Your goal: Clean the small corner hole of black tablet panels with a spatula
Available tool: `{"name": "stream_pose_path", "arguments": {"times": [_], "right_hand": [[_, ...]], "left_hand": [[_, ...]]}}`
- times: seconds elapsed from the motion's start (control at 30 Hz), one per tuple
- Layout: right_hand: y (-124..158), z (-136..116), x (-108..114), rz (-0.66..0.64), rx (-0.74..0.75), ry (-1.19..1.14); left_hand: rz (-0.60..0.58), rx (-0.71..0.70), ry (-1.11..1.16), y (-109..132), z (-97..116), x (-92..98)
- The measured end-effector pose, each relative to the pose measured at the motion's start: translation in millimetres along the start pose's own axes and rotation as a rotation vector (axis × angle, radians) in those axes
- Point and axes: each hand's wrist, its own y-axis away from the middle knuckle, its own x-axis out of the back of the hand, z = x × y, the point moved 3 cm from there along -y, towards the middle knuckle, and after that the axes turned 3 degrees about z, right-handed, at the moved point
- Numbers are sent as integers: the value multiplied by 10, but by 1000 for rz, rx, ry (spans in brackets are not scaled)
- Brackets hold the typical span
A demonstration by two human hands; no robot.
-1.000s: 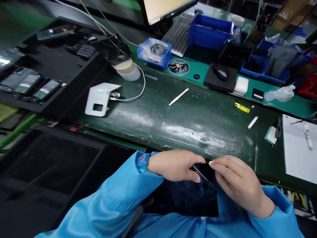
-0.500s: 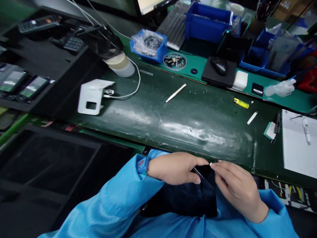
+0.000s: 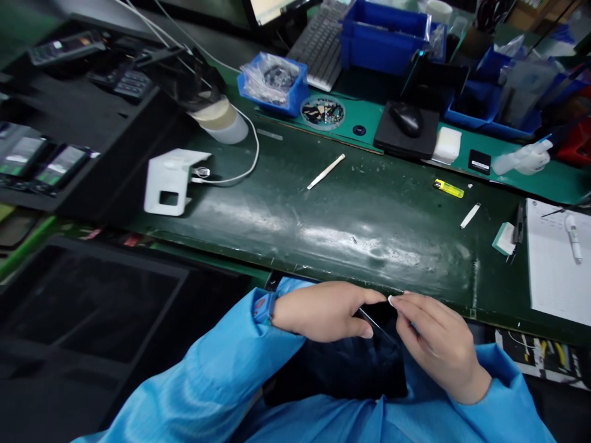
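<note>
A dark, glossy, tablet-like device (image 3: 341, 369) rests on my lap below the bench edge. My left hand (image 3: 323, 312) grips its upper edge, thumb on the near face and index finger stretched along the top. The other fingers are hidden behind. My right hand (image 3: 438, 341) pinches a small white piece (image 3: 391, 300) between thumb and fingertips, at the device's upper right corner beside the left index fingertip. Most of that piece is covered by the fingers, so its kind cannot be made out.
On the green bench (image 3: 258, 227) lie a white stick (image 3: 325, 171), a yellow lighter (image 3: 449, 188), a short white strip (image 3: 470, 216) and a paper sheet (image 3: 561, 271) with a marker (image 3: 574, 239). A white stand (image 3: 168, 183) is at left; blue bins (image 3: 383, 40) and a mouse (image 3: 406, 119) are behind.
The view has shifted slightly. Both hands keep nearly the same pose; the right fingers and white piece have moved slightly up along the device's corner.
</note>
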Motion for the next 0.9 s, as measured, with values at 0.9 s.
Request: {"name": "stream_pose_path", "arguments": {"times": [0.9], "right_hand": [[273,-48,-42,68,-68,-21]], "left_hand": [[-33,-17,52,-22,-11,-80]]}}
